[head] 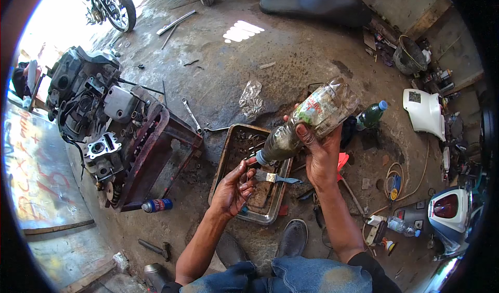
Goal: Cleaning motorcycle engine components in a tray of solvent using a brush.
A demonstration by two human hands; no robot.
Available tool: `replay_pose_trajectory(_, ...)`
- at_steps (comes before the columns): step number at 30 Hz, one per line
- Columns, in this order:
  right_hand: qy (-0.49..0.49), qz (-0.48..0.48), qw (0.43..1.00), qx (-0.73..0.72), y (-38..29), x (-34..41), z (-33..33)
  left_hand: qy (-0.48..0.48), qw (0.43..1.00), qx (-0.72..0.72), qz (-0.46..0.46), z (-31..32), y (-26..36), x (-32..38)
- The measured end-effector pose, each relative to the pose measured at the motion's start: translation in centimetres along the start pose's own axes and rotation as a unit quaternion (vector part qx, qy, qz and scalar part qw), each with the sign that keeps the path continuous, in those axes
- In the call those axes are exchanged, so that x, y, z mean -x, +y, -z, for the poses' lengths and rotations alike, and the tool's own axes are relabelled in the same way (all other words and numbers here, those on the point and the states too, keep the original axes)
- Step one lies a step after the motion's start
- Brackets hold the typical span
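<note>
My right hand [321, 152] grips a clear plastic bottle [335, 106] with a printed label, tilted so its blue cap [262, 157] points down and left. Dark liquid shows in the lower part, near the neck. Beside the cap is my left hand [236, 189], its fingers loosely curled and a fingertip at or very near the cap; I see nothing held in it. Beneath both hands lies a dirty metal tray [223, 164] with small parts in it. A paintbrush [275, 177] with a blue-grey handle rests across the tray's right rim.
A stand [150, 168] on the left bears an engine [84, 82] and loose parts. Around it lie combination wrenches [191, 113], a spray can [157, 205] and a hammer [156, 249]. To the right are a green bottle [370, 115], a white panel [425, 112] and a cable [413, 193].
</note>
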State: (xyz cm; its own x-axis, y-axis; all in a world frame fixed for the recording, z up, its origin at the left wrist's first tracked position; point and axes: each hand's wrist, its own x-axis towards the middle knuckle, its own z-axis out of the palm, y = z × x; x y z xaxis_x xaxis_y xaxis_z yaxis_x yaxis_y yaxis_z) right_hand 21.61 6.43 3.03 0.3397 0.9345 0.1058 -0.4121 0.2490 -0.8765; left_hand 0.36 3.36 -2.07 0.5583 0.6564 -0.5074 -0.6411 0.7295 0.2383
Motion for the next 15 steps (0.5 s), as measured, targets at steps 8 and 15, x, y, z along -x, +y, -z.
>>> replay_pose_trajectory(8, -0.003, 0.03, 0.998, 0.048, -0.2, 0.5, 0.6, 0.035, 0.971, -0.217, -0.093, -0.5, -0.4, 0.0)
replay_pose_trajectory(15, 0.006, 0.035, 0.999, 0.021, -0.8, 0.7, 0.2, -0.002, 0.974, -0.202, -0.098, -0.5, -0.3, 0.4)
